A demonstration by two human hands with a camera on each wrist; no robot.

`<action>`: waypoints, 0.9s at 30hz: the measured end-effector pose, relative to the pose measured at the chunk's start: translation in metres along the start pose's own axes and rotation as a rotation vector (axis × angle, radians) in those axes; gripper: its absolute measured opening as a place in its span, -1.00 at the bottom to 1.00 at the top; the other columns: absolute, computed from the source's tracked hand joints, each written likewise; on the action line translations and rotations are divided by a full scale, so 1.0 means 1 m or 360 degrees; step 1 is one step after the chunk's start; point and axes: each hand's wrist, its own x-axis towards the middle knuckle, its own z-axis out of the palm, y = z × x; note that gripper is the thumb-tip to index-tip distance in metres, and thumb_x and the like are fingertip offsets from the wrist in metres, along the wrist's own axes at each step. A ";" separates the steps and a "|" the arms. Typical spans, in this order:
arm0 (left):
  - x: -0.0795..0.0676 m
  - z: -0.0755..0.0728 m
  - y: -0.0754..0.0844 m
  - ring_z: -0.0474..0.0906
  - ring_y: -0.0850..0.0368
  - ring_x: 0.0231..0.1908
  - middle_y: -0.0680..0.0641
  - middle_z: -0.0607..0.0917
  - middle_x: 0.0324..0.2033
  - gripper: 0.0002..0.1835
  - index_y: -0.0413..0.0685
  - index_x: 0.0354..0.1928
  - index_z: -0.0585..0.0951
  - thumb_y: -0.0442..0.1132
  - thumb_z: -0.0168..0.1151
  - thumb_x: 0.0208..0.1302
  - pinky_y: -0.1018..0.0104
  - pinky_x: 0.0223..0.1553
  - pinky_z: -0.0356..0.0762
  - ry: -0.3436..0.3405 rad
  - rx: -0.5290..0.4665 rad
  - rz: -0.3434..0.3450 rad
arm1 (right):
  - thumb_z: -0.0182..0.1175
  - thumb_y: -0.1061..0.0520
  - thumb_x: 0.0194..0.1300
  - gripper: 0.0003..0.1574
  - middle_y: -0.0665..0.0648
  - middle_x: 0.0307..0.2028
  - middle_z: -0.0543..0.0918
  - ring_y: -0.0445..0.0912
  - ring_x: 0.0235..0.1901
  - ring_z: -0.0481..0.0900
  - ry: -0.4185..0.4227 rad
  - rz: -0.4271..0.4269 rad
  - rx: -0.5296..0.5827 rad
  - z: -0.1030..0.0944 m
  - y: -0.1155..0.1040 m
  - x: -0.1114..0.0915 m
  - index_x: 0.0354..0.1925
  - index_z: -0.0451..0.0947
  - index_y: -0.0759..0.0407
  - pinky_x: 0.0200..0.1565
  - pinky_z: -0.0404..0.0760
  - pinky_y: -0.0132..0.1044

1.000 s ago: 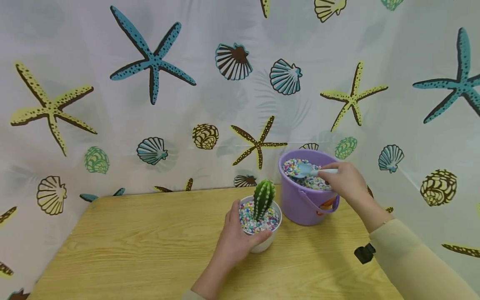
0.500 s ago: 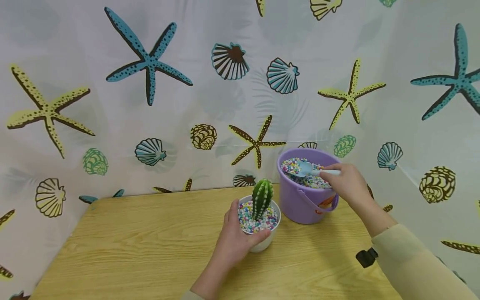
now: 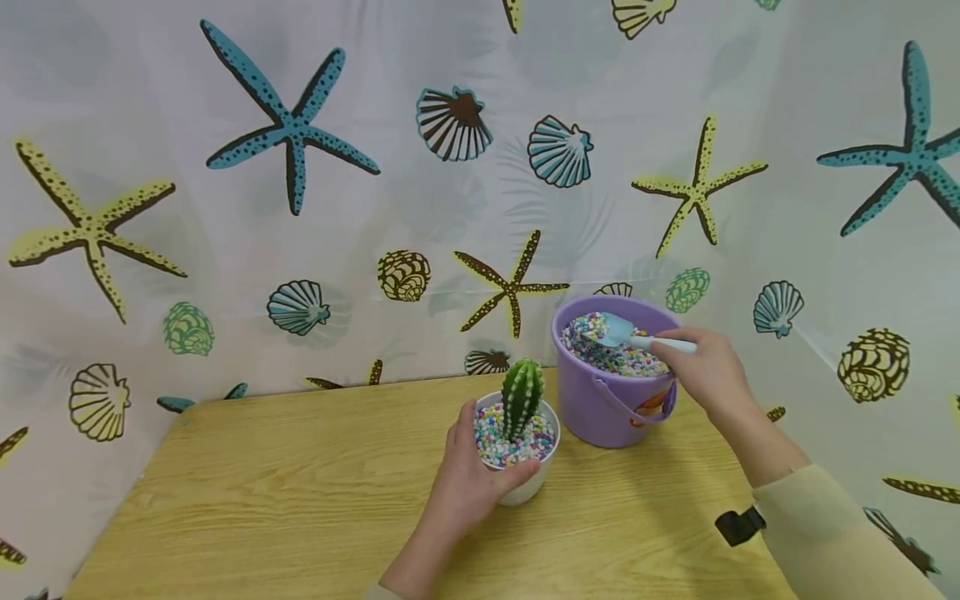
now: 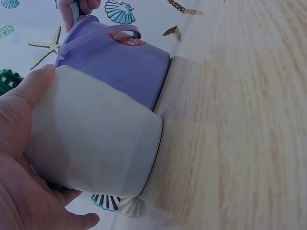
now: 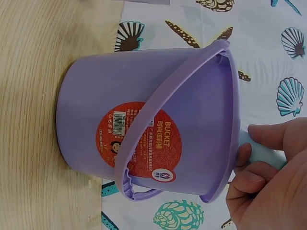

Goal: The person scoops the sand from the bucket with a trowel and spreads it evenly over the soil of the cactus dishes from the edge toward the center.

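Note:
My left hand point(image 3: 474, 475) grips the near left side of a white pot point(image 4: 96, 134), thumb along its front. In the pot a green cactus point(image 3: 522, 398) stands upright among multicoloured pebbles point(image 3: 501, 442). To its right is a purple bucket point(image 3: 600, 408) holding more of these small pebbles point(image 3: 600, 354). Over the bucket's rim my right hand point(image 3: 705, 371) pinches the handle of a light blue scoop point(image 3: 617, 329). The scoop's head lies at the pebbles' surface with some pebbles on it. In the right wrist view the bucket wall hides the scoop's head.
Both containers stand on a wood-grain table point(image 3: 300, 492). Behind it hangs a pale curtain point(image 3: 360, 208) printed with starfish and shells. The bucket's purple handle point(image 5: 163, 100) hangs down its front side, across a red label point(image 5: 139, 139).
My right hand has drawn slightly right and back, and the scoop's head has come up out of the pebbles a little. The left hand stays on the pot. The head view has shifted slightly.

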 end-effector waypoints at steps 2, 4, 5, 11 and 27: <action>0.000 0.000 0.000 0.41 -0.41 0.47 -0.40 0.30 0.57 0.40 0.00 0.78 0.03 0.22 0.75 0.10 -0.37 0.44 0.42 0.0003 0.0000 0.0004 | 0.25 -0.24 0.64 -0.25 0.40 0.39 0.59 0.18 0.10 0.64 0.0020 0.0011 0.0038 0.000 0.001 -0.003 0.46 0.59 0.26 0.11 0.61 0.11; 0.000 0.000 -0.001 0.41 -0.41 0.46 -0.40 0.30 0.57 0.40 -0.01 0.78 0.04 0.23 0.75 0.10 -0.37 0.44 0.42 0.0006 0.0004 0.0010 | 0.25 -0.24 0.64 -0.25 0.39 0.36 0.60 0.15 -0.01 0.61 0.0034 0.0012 0.0063 0.000 0.003 -0.005 0.46 0.59 0.25 -0.05 0.59 0.00; 0.000 0.000 -0.001 0.41 -0.41 0.46 -0.40 0.30 0.57 0.40 -0.01 0.78 0.04 0.23 0.75 0.10 -0.37 0.44 0.42 0.0007 0.0005 0.0012 | 0.25 -0.24 0.64 -0.26 0.37 0.34 0.61 0.13 -0.02 0.59 0.0048 0.0012 0.0073 0.000 0.004 -0.007 0.46 0.60 0.24 -0.10 0.56 -0.05; -0.001 -0.002 0.001 0.40 -0.41 0.47 -0.40 0.31 0.56 0.40 -0.02 0.78 0.03 0.22 0.75 0.09 -0.37 0.45 0.41 0.0007 0.0000 0.0010 | 0.27 -0.22 0.63 -0.30 0.34 0.30 0.63 0.06 -0.02 0.48 0.0104 0.0005 0.0135 0.003 0.008 -0.015 0.43 0.63 0.23 -0.15 0.50 -0.17; -0.001 -0.001 0.001 0.41 -0.40 0.47 -0.39 0.30 0.56 0.39 0.02 0.78 0.03 0.22 0.75 0.11 -0.37 0.44 0.42 -0.0013 -0.0007 -0.0011 | 0.32 -0.26 0.59 -0.34 0.25 0.18 0.66 0.00 -0.25 0.43 0.0229 0.0010 0.0233 0.011 0.021 -0.033 0.36 0.70 0.15 -0.38 0.46 -0.26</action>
